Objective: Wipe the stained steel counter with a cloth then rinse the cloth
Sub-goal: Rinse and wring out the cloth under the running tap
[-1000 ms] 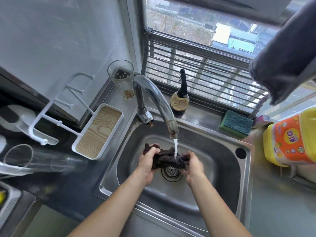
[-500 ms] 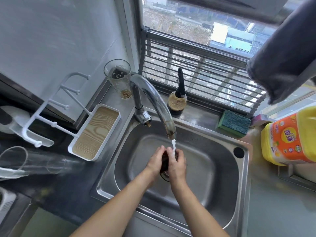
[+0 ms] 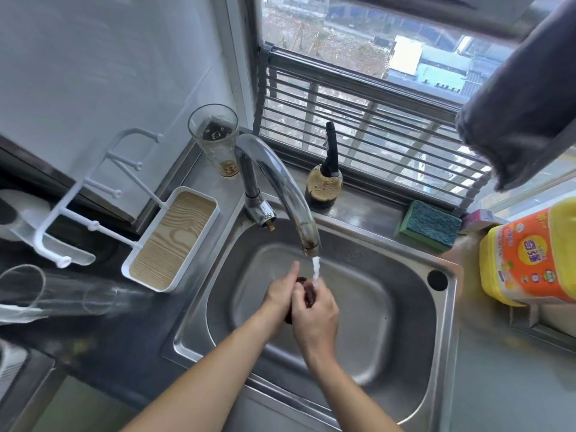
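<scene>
A dark brown cloth (image 3: 309, 291) is bunched small between both hands over the middle of the steel sink (image 3: 402, 307). My left hand (image 3: 282, 291) presses it from the left, fingers pointing up. My right hand (image 3: 314, 313) is closed around it from the right and hides most of it. Water runs from the curved tap (image 3: 280, 185) in a thin white stream (image 3: 316, 271) onto the cloth. The steel counter (image 3: 511, 385) lies to the right of the sink.
Behind the sink stand a drinking glass (image 3: 215, 138), a dark pump bottle (image 3: 324, 179) and a green sponge (image 3: 428, 224). A yellow detergent jug (image 3: 530, 257) sits at the right. A white rack with a wood-grain tray (image 3: 171, 238) and glasses (image 3: 46, 294) are left. A grey towel (image 3: 523, 113) hangs top right.
The cloth was spread between my two hands a second ago. My hands have come together and bunched it into a small wad under the running water.
</scene>
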A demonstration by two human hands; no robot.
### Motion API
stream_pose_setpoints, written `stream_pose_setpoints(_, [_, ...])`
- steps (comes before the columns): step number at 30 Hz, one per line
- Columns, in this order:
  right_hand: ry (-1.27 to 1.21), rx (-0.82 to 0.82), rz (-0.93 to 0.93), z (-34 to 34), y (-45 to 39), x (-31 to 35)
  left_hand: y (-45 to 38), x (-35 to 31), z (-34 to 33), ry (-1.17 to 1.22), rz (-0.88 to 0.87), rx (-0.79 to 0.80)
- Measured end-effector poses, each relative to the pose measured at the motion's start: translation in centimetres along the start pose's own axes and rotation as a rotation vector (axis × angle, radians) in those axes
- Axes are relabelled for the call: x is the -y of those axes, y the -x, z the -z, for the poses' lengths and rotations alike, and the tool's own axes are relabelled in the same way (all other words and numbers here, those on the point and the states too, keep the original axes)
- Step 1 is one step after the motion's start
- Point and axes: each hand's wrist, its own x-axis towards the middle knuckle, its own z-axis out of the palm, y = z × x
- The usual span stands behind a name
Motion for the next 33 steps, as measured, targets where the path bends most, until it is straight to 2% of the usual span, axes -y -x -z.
stream_pose_setpoints(1, [0.000,-0.021,-0.016,-0.2,-0.1,0.2,0.1,0.0,-0.2,-0.073,-0.049,-0.012])
stream_pose_setpoints(3, [0.003,-0.069,-0.200,0.0,-2.3,0.5,0.7,0.6,-1.0,-0.138,-0.171,0.018])
stream_pose_setpoints(5, [-0.045,-0.130,-0.416,1.0,-4.8,1.0,1.6,1.2,-1.7,-0.111,-0.194,0.078])
stream_pose_setpoints(6, [-0.066,-0.156,-0.461,1.3,-5.4,1.3,1.7,1.1,-1.8,-0.119,-0.205,0.096])
stream_pose_setpoints(7, [-0.064,-0.166,-0.443,1.2,-5.0,1.8,1.5,0.6,-1.7,-0.134,-0.205,0.080])
stream_pose_setpoints(9, [-0.082,-0.142,-0.263,0.0,-2.2,2.8,0.5,-0.8,-0.9,-0.094,-0.166,-0.029])
stream_pose_setpoints(11, [-0.119,-0.095,-0.078,-1.0,0.9,3.4,0.2,-1.7,0.1,0.070,-0.031,-0.093])
stream_pose_setpoints(12, [-0.101,-0.088,-0.044,-1.2,1.2,3.1,0.3,-1.6,0.2,0.129,-0.009,-0.096])
stream_pose_setpoints(14, [-0.041,-0.087,-0.145,-0.9,-0.7,2.7,0.9,-1.2,-0.3,0.133,-0.066,-0.045])
stream_pose_setpoints(17, [-0.033,-0.074,-0.316,0.2,-4.6,1.7,2.2,0.0,-0.9,-0.075,-0.148,0.079])
stream_pose_setpoints(20, [-0.032,-0.054,-0.373,0.7,-6.0,0.6,2.5,0.4,-0.3,-0.093,-0.076,0.137])
stream_pose_setpoints(21, [-0.035,-0.029,-0.394,0.7,-5.9,0.3,2.7,0.2,0.0,-0.049,0.001,0.170])
stream_pose_setpoints(23, [-0.059,0.122,-0.394,0.5,-5.6,-0.2,2.8,-0.1,0.6,0.092,0.168,0.262])
stream_pose_setpoints(25, [-0.049,0.309,-0.320,0.5,-4.9,-0.5,2.4,0.0,1.2,0.118,0.171,0.350])
stream_pose_setpoints(26, [-0.030,0.317,-0.276,0.8,-4.7,-0.8,2.1,0.2,1.6,0.093,0.136,0.351])
stream_pose_setpoints(28, [0.030,0.143,-0.218,1.8,-4.8,-1.1,1.7,0.6,2.3,0.068,0.066,0.286])
stream_pose_setpoints(30, [0.047,-0.082,-0.262,3.0,-5.1,-1.3,1.3,0.9,2.7,0.105,0.005,0.182])
stream_pose_setpoints(31, [0.034,-0.128,-0.296,3.4,-5.0,-1.3,1.1,0.9,2.7,0.126,-0.018,0.123])
stream_pose_setpoints(33, [0.007,-0.054,-0.312,2.9,-4.1,-0.9,0.9,0.8,2.0,0.171,-0.007,0.028])
